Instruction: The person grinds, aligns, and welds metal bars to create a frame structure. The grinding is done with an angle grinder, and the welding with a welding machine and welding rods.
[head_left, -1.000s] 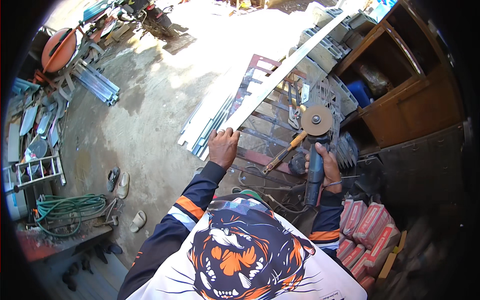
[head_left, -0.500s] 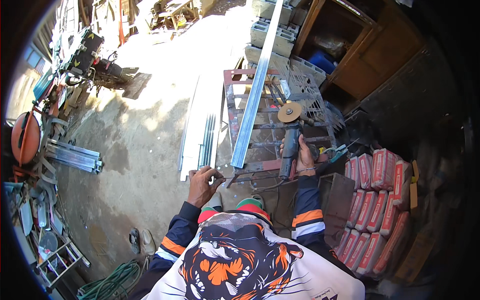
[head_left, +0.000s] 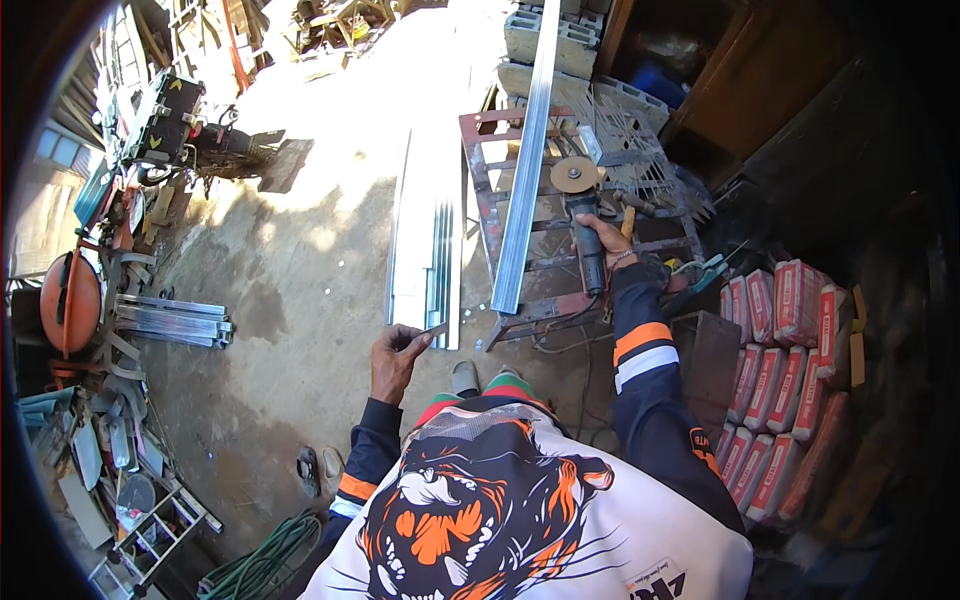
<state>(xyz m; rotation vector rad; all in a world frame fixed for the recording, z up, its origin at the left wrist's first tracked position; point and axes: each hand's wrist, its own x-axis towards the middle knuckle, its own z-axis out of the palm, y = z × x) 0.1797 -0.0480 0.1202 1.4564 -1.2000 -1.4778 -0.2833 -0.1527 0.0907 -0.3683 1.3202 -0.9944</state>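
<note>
In my right hand [head_left: 610,243] is an angle grinder [head_left: 590,258], a dark body with a tan cutting disc [head_left: 573,174] pointing away from me. It lies over the slats of a red and grey metal rack [head_left: 545,240]. A long silvery metal channel [head_left: 520,215] rests on the rack to the left of the grinder, its near end at the rack's front edge. My left hand [head_left: 393,362] is raised in front of me, thumb and fingers pinched on a small thin dark piece [head_left: 435,329] whose kind I cannot make out.
More metal lengths [head_left: 425,270] lie on the concrete floor, left of the rack. Red-and-white bags [head_left: 775,385] are stacked at right. Grey hollow blocks [head_left: 550,45] stand behind the rack. Short channels [head_left: 172,322], an orange round object [head_left: 70,305] and a green hose [head_left: 262,558] lie left.
My right hand and the grinder have moved farther away over the rack. My left hand has turned, so the dark piece now shows between its fingertips. The whole view has shifted a little.
</note>
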